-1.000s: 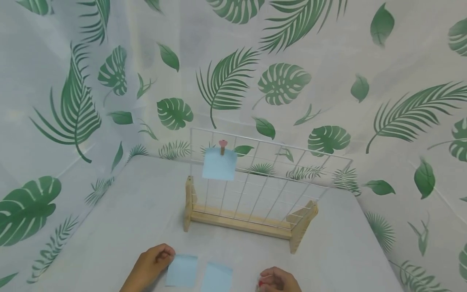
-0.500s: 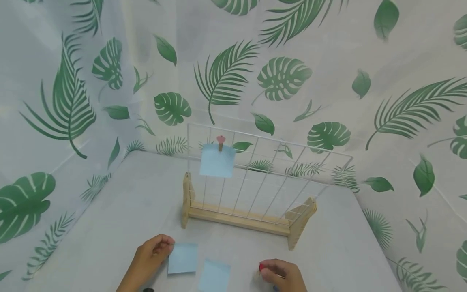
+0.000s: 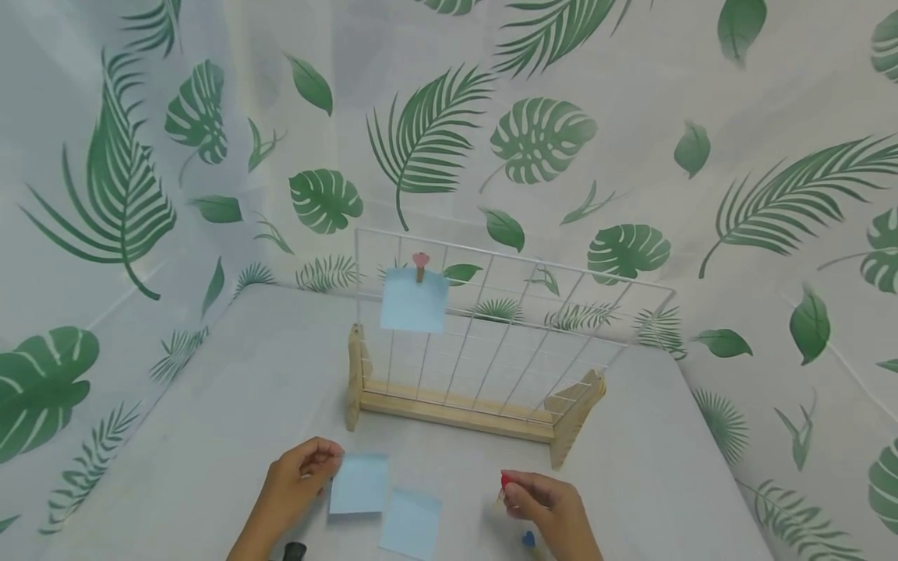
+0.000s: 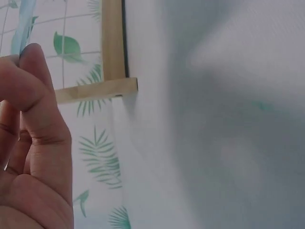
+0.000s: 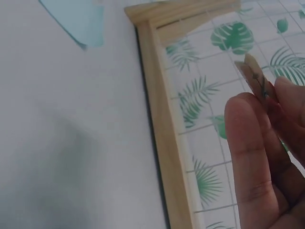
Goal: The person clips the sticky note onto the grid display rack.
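My left hand [image 3: 298, 479] pinches a light blue sticky note [image 3: 359, 485] at its upper left corner. That note is raised off the table, its shadow showing below. In the left wrist view, the note [image 4: 23, 26] appears edge-on between thumb and finger. My right hand [image 3: 554, 506] pinches a small wooden clothespin with a red end [image 3: 506, 480]. The right wrist view shows the clothespin's wooden tips [image 5: 252, 71] pointing up out of the fingers. Between the hands a second blue sticky note [image 3: 411, 523] lies on the table.
Behind the hands stands a wire grid rack on a wooden base [image 3: 456, 418]. A pink heart clothespin [image 3: 421, 263] fixes another blue note [image 3: 414, 304] to its upper left. A blue heart piece [image 3: 528, 538] lies by the right hand, a black object [image 3: 295, 552] near the left wrist.
The left hand has lifted its note off the table and moved it slightly up and right. The right hand has risen with the clothespin, uncovering the blue heart piece. The view has shifted slightly.
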`<state>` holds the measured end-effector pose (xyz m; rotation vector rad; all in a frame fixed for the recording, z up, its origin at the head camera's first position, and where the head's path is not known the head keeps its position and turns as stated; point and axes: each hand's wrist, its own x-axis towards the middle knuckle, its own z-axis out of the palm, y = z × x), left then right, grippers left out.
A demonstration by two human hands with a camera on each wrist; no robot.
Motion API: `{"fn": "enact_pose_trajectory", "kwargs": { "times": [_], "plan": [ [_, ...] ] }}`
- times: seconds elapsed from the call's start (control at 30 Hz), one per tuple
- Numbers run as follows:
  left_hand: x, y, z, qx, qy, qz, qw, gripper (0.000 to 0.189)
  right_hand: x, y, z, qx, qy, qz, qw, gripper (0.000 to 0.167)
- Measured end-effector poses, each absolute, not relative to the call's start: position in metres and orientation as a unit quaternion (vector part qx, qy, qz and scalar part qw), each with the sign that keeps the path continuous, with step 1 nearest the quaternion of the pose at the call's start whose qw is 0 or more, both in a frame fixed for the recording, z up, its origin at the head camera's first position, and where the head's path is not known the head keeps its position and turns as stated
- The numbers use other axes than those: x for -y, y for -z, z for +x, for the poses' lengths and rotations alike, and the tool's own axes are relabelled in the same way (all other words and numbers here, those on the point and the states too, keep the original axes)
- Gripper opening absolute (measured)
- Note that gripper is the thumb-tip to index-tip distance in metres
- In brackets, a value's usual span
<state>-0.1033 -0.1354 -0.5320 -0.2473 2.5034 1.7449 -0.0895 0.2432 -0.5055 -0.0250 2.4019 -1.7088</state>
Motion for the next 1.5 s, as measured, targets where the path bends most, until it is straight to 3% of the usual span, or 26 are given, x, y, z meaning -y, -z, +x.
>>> {"fn": "enact_pose_trajectory", "kwargs": {
  "times": [0.2, 0.4, 0.7, 0.93, 1.5],
  "plan": [
    [0.128, 0.527, -0.104, -0.799, -0.597, -0.067, 0.026, 0.007, -0.235, 0.496, -0.089, -0.805, 0.593, 0.002, 0.01, 0.025],
    [0.121, 0.521, -0.105, -0.79, -0.61, -0.054, 0.03, 0.009, -0.232, 0.488, -0.091, -0.802, 0.597, 0.005, -0.027, 0.021],
    [0.115, 0.515, -0.109, -0.786, -0.616, -0.034, 0.04, 0.014, -0.234, 0.479, -0.095, -0.799, 0.601, 0.017, -0.003, 0.027],
    [0.111, 0.51, -0.112, -0.79, -0.61, -0.041, 0.039, 0.009, -0.232, 0.469, -0.099, -0.79, 0.611, 0.041, 0.016, 0.021],
    [0.094, 0.491, -0.116, -0.791, -0.612, -0.012, 0.01, 0.004, -0.228, 0.451, -0.1, -0.795, 0.606, 0.007, -0.025, 0.013]
  ]
}}
